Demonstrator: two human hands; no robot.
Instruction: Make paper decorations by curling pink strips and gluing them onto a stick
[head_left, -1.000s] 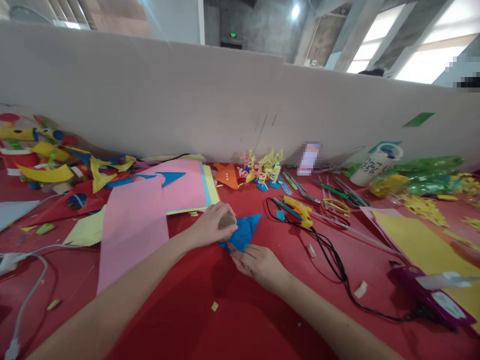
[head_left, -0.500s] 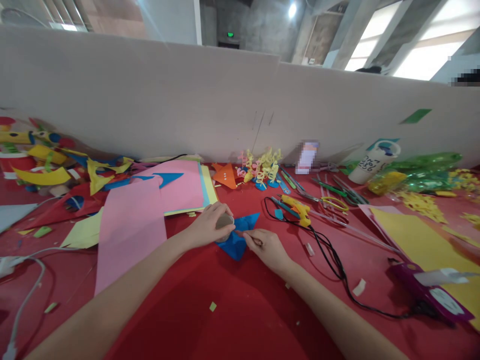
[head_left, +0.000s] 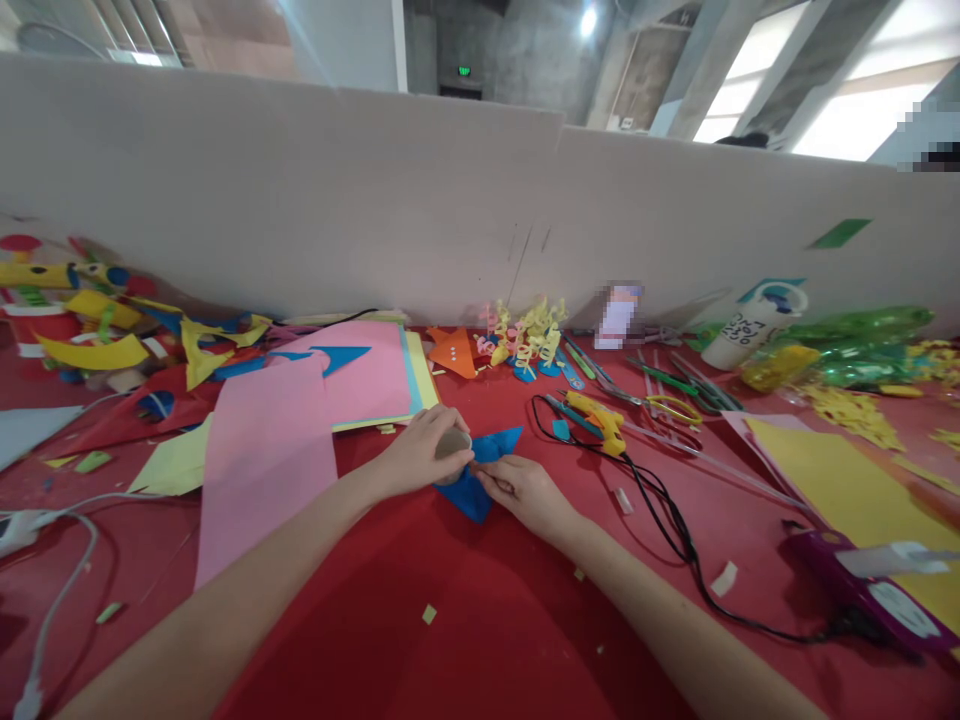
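Note:
My left hand (head_left: pixel 417 452) is closed around a short grey-brown cylinder with a pale rim (head_left: pixel 452 446), possibly a cardboard tube. It stands on a piece of blue paper (head_left: pixel 471 502) with pointed corners, lying on the red table. My right hand (head_left: pixel 526 488) is pinched beside the cylinder, over the paper's right part. Between its fingers is a thin, dark stick, perhaps a pencil; its tip is close to the cylinder's base. Whether the tip touches the paper cannot be seen clearly.
A yellow hot glue gun (head_left: pixel 596 418) with a black cord lies right of the hands. Pink sheets (head_left: pixel 270 450) are at left. Scissors (head_left: pixel 671 408), a white cup (head_left: pixel 742 335) and a purple power strip (head_left: pixel 862 590) are to the right. A grey partition (head_left: pixel 300 200) stands behind.
My right hand has shifted slightly left, closer to the cylinder. The left hand keeps its hold, and the whole view has moved a little.

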